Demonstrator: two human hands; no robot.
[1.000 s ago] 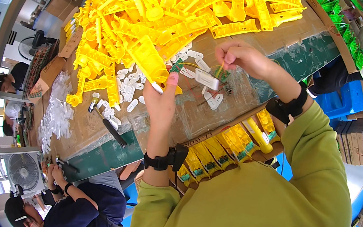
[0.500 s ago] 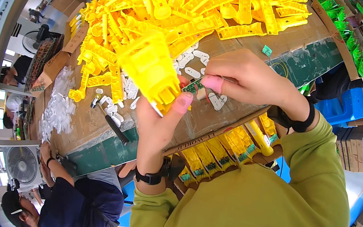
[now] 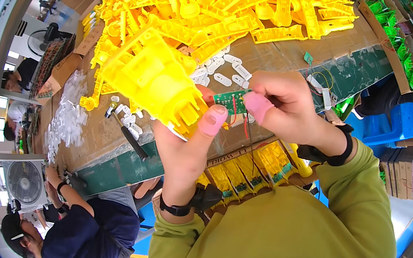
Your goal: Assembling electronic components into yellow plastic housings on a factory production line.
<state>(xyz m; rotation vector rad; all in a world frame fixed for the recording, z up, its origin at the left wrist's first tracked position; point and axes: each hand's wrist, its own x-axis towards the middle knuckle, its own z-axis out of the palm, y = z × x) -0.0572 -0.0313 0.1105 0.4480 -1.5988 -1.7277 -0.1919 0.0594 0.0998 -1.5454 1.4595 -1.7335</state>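
In my left hand (image 3: 183, 141) is a yellow plastic housing (image 3: 155, 82), its wide end tilted up and to the left. The left thumb wears a pink finger cot and presses near the left end of a green circuit board (image 3: 230, 100). Thumb and fingers of my right hand (image 3: 286, 106) pinch the board's other end, also with a pink cot on the thumb. Red and black wires (image 3: 245, 126) hang down from the board. Whether the board touches the housing I cannot tell.
A big heap of yellow plastic shells (image 3: 224, 5) covers the far table. White oval pieces (image 3: 222, 79), a hammer (image 3: 129, 136) and clear plastic parts (image 3: 68, 115) lie nearer. A box of yellow units (image 3: 242, 173) is by my body. A co-worker (image 3: 91, 234) sits at the left.
Both hands have shifted slightly; the housing has tipped further left. The board has turned to show its face, and its wires now hang in plain sight below.
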